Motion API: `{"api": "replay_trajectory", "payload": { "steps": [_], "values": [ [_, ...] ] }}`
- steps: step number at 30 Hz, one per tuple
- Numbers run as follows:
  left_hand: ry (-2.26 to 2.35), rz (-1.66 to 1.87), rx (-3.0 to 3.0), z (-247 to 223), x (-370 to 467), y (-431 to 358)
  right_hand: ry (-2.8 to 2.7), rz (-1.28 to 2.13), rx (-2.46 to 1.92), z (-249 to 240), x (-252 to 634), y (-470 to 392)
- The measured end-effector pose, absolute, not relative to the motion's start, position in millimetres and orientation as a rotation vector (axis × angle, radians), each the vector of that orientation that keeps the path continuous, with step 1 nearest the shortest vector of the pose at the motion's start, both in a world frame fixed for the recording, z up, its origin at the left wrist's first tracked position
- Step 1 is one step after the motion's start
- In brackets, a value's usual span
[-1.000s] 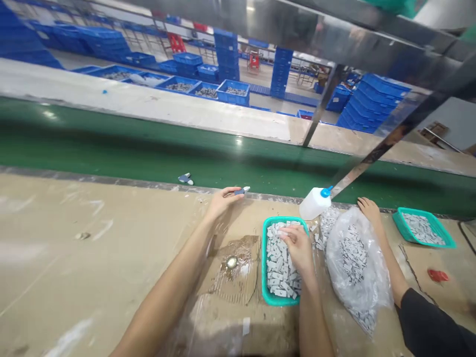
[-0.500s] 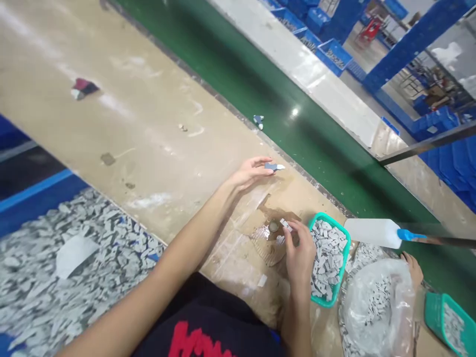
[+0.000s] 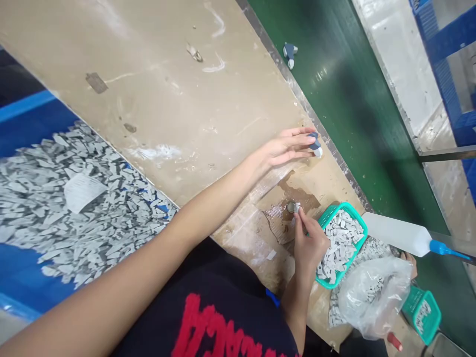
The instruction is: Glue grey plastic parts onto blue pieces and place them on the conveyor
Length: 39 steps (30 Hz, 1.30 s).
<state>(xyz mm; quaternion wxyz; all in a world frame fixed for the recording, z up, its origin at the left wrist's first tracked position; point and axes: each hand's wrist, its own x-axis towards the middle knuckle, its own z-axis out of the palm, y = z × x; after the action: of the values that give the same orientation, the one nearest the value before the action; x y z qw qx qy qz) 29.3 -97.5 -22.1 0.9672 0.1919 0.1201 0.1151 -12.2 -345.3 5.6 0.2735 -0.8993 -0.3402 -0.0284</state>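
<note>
Grey plastic piece [image 3: 315, 144] is being pinched in the left hand [image 3: 284, 148] near the worktop's far edge while the right hand [image 3: 310, 243], fingers pinching a small white chip [image 3: 296, 208], is dabbing it at the glue cap [image 3: 290, 207], best kept steady.

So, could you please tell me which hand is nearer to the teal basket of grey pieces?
Right. The right hand is beside the teal basket; the left hand is farther up the bench.
</note>
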Motion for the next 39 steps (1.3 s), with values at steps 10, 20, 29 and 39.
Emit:
{"api": "replay_trajectory", "payload": {
  "steps": [10,20,29,39],
  "values": [
    [0.192,0.168,0.488,-24.4,31.5,-107.5,-1.013,-0.084,-2.458,4.3,-12.8,-340.5],
    [0.148,0.115,0.623,-22.5,27.4,-115.5,-1.091,-0.152,-2.383,1.0,-11.3,-338.9],
    [0.092,-0.062,0.969,-13.2,22.3,-121.4,-0.589,-0.224,-2.201,8.0,-9.5,-351.6],
    [-0.117,-0.309,1.057,-7.8,15.0,-158.5,-0.497,-0.445,-1.999,7.1,-2.9,-359.0]
  ]
}}
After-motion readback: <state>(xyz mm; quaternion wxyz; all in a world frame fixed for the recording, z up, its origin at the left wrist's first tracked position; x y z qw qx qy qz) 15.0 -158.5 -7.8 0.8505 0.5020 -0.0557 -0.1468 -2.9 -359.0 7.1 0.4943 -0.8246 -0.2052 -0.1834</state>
